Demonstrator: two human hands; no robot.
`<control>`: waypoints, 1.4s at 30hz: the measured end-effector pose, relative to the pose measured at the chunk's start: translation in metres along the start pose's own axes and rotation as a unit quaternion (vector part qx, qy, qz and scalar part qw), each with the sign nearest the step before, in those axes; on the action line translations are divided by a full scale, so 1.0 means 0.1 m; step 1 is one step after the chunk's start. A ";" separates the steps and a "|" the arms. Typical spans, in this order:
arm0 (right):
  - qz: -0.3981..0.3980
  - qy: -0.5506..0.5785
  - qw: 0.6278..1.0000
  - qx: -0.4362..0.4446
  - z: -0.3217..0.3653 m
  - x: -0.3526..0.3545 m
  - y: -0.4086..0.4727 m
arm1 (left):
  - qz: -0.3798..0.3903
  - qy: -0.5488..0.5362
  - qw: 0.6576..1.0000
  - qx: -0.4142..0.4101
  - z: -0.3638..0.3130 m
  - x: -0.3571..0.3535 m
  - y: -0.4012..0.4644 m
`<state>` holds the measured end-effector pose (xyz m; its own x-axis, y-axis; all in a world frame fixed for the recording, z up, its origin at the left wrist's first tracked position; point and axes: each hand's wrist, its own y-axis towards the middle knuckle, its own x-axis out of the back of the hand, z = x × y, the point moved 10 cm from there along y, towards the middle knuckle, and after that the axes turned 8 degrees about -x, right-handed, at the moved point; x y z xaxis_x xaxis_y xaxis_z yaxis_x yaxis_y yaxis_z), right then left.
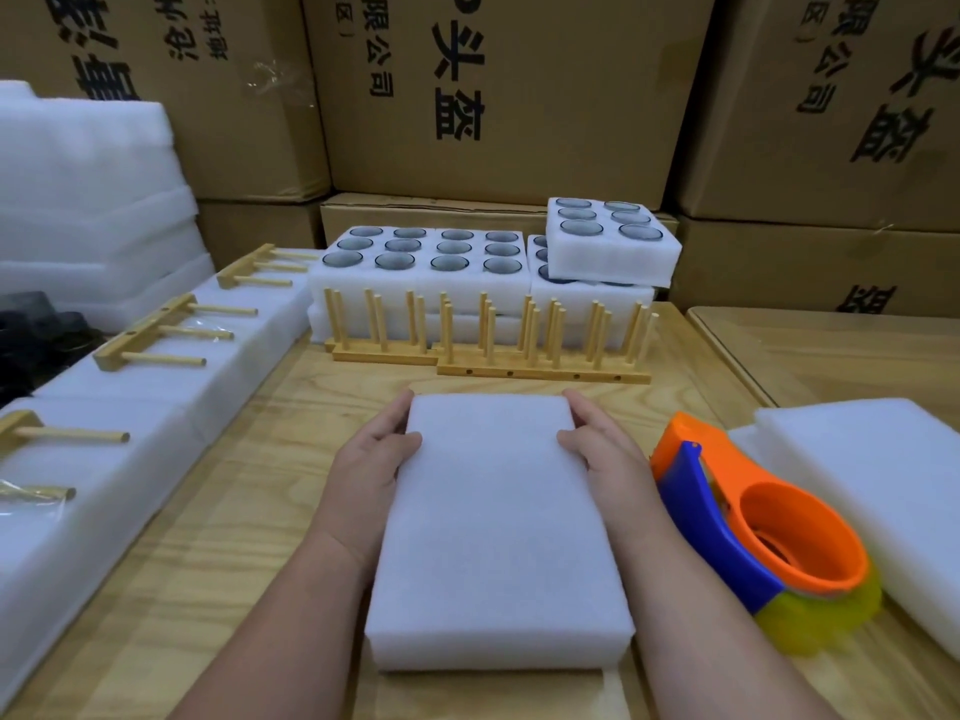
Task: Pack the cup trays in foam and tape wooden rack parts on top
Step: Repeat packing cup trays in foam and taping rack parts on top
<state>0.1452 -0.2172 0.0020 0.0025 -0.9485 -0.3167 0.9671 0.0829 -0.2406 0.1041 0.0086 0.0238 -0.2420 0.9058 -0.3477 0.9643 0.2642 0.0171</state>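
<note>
A white foam block [498, 532] lies lengthwise on the wooden table [218, 563] in front of me. My left hand [371, 459] grips its far left side, thumb on top. My right hand [597, 444] grips its far right side the same way. Behind it stand wooden rack parts [540, 350] with upright pegs. Foam cup trays [426, 262] holding glass cups sit at the back, one tray [613, 236] stacked on another at the right.
An orange and blue tape dispenser [763, 532] lies right of the block. Foam sheets [883, 491] are stacked at the far right. Along the left runs a row of packed foam blocks [130, 407] with wooden peg pieces [156, 335] on top. Cardboard boxes [519, 96] wall the back.
</note>
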 end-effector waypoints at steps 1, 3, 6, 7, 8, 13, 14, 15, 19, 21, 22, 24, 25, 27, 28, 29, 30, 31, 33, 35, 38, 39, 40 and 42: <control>-0.001 -0.002 1.000 -0.002 0.00 0.00 0.00 | -0.001 -0.003 1.000 0.001 0.01 0.01 0.01; -0.001 -0.011 1.000 -0.003 -0.01 0.01 0.01 | -0.001 -0.005 1.000 -0.002 0.02 0.01 0.02; -0.005 -0.015 1.000 -0.003 0.00 0.02 0.01 | -0.003 0.000 1.000 -0.007 0.02 0.02 0.02; -0.004 -0.016 1.000 -0.003 0.00 0.02 0.01 | -0.003 -0.003 1.000 -0.006 0.03 0.02 0.02; -0.004 -0.015 1.000 -0.003 0.00 0.02 0.00 | -0.004 -0.007 1.000 -0.005 0.04 0.03 0.02; -0.016 -0.026 1.000 -0.005 0.01 0.03 -0.03 | -0.022 0.007 0.999 -0.027 0.04 0.11 0.06; -0.021 -0.031 0.999 -0.003 0.02 0.04 -0.04 | -0.033 0.006 0.999 -0.038 0.02 0.13 0.08; -0.026 -0.029 0.999 0.000 0.02 0.05 -0.05 | -0.050 0.002 0.997 -0.053 0.00 0.15 0.12; -0.048 0.034 0.998 0.001 0.02 0.09 -0.05 | -0.118 0.000 0.990 -0.077 0.01 0.29 0.34; -0.050 0.056 0.997 0.000 0.02 0.08 -0.04 | -0.110 0.025 0.991 -0.069 0.04 0.28 0.50; -0.048 0.067 0.997 -0.001 0.02 0.07 -0.03 | -0.103 0.035 0.992 -0.067 0.05 0.27 0.59; -0.044 0.093 0.995 -0.003 0.00 0.07 -0.01 | -0.094 0.051 0.992 -0.070 0.05 0.25 0.76; -0.044 0.100 0.994 -0.002 0.00 0.07 0.00 | -0.093 0.062 0.991 -0.076 0.05 0.24 0.84; -0.046 0.099 0.994 0.002 -0.01 0.09 0.03 | -0.090 0.078 0.989 -0.093 0.02 0.22 0.98; -0.048 0.098 0.994 0.004 -0.02 0.10 0.04 | -0.088 0.089 0.987 -0.105 0.00 0.21 1.04; -0.048 0.099 0.994 0.005 -0.02 0.12 0.06 | -0.086 0.108 0.983 -0.119 -0.02 0.20 1.09; -0.048 0.100 0.994 0.006 -0.03 0.13 0.08 | -0.084 0.128 0.979 -0.134 -0.05 0.19 1.15; -0.048 0.101 0.994 0.005 -0.05 0.14 0.10 | -0.083 0.139 0.976 -0.147 -0.07 0.18 1.21; -0.048 0.096 0.994 0.004 -0.06 0.17 0.12 | -0.071 0.136 0.975 -0.162 -0.10 0.12 1.35; -0.046 0.090 0.995 0.005 -0.07 0.19 0.13 | -0.047 0.157 0.972 -0.171 -0.11 0.04 1.49; -0.041 0.105 0.994 0.002 -0.08 0.21 0.15 | -0.013 0.227 0.960 -0.164 -0.03 -0.07 1.64; -0.038 0.110 0.993 0.002 -0.08 0.21 0.16 | -0.008 0.249 0.956 -0.155 0.00 -0.09 1.68; -0.036 0.113 0.993 0.003 -0.08 0.21 0.16 | -0.006 0.267 0.952 -0.147 0.04 -0.10 1.70; -0.032 0.115 0.993 0.007 -0.07 0.20 0.16 | -0.010 0.291 0.946 -0.141 0.06 -0.10 1.74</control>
<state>0.1590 -0.2331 -0.0149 -0.1161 -0.8562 -0.5034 0.9668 0.0186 -0.2548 0.2746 0.0437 0.0246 -0.3571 0.9068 0.2241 0.9117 0.2863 0.2947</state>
